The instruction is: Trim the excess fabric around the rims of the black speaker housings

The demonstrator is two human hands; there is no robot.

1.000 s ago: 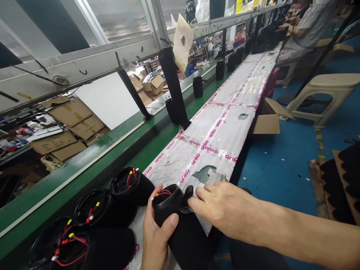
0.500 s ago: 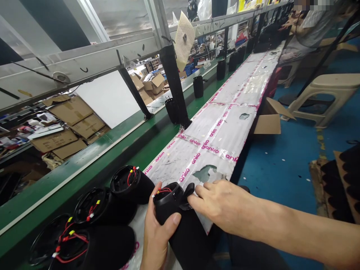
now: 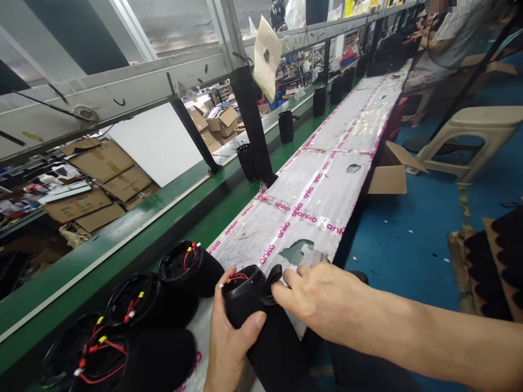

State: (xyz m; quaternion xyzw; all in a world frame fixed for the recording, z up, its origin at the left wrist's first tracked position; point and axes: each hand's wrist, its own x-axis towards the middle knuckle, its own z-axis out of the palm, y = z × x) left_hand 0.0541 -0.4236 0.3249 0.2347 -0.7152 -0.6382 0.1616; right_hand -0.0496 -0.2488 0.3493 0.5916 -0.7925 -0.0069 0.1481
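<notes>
A black cylindrical speaker housing leans toward me at the near end of the bench, its open end up with red wires inside. My left hand is wrapped round it just below the rim, thumb across the front. At the rim's right side, my right hand pinches a black strap loop attached to the housing; its fingertips are partly hidden. To the left lie several similar housings, among them one nearest the bench edge and one farther off, with red wires and yellow and white connectors showing.
The bench is covered in taped white sheeting, torn in places. Beside it runs a green conveyor carrying black cylinders. On the right are a plastic stool, an open carton and crated black cylinders. Another person sits far up the bench.
My left thumb has shifted slightly to the right on the housing. Both hands otherwise keep nearly the same grip, and the view has moved only a little.
</notes>
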